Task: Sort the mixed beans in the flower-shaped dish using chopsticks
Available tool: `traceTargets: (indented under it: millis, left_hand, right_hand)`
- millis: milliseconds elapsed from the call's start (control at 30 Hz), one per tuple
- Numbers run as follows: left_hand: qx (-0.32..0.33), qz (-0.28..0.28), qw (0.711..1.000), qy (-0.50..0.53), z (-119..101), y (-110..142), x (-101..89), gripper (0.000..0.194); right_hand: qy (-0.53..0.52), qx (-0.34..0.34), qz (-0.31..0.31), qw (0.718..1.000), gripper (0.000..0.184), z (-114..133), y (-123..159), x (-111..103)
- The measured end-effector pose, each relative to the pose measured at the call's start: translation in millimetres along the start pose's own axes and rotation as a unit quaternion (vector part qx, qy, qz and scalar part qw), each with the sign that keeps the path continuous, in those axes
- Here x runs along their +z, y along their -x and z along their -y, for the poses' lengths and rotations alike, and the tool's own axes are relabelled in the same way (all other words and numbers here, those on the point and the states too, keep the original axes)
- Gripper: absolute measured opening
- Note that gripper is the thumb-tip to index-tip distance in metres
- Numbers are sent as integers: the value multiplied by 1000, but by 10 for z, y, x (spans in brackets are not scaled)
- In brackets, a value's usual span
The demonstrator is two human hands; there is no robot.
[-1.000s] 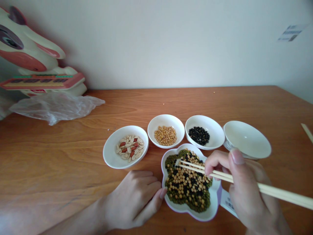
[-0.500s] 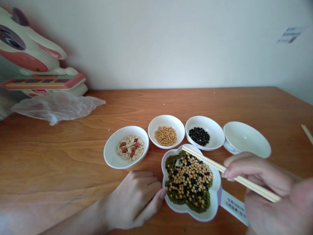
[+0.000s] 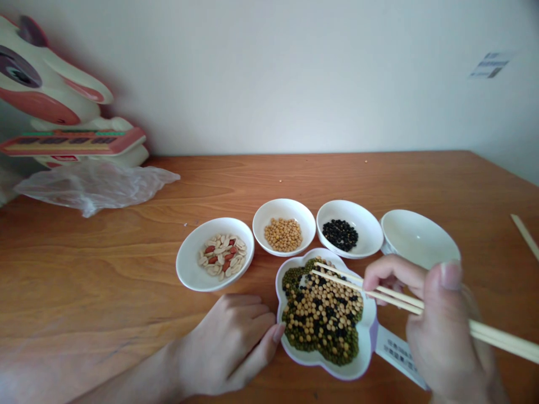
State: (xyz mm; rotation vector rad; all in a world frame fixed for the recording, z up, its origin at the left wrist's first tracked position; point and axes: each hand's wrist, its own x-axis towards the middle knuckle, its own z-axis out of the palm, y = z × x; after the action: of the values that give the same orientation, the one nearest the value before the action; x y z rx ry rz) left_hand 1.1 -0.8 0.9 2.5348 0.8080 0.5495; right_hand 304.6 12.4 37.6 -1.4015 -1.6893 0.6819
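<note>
Head view
Right hand (image 3: 438, 325): fingers clenched around a pair of chopsticks (image 3: 379, 292), tips apart over the far edge of the mixed beans.
Left hand (image 3: 229, 342): resting loosely curled on the table (image 3: 105, 269), thumb tip touching the near left rim of the flower-shaped dish (image 3: 366, 359); holds nothing.
Dish contents: yellow, black and green beans (image 3: 322, 314), heaped.
Behind the dish: bowl of peanuts (image 3: 215, 260), bowl of soybeans (image 3: 284, 225), bowl of black beans (image 3: 349, 227), an empty white bowl (image 3: 416, 238).
Far left: crumpled plastic bag (image 3: 95, 185), toy piano (image 3: 63, 129).
</note>
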Motion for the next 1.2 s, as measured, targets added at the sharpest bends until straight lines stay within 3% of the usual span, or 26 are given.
traceTargets:
  millis: [633, 767, 1000, 1200]
  left_hand:
    - [0, 7, 1000, 5, 10, -5, 6, 39]
    - [-3, 5, 1000, 6, 13, -4, 8, 39]
    - [0, 2, 1000, 5, 12, -11, 11, 38]
    - [-4, 9, 1000, 5, 15, -4, 6, 38]
  right_hand:
    - [-47, 63, -58, 995, 77, 361, -49, 151]
    - [-46, 51, -61, 996, 78, 276, -38, 140]
    - [-53, 23, -14, 998, 78, 39, -13, 78]
    - [-48, 71, -32, 996, 78, 308, -20, 144]
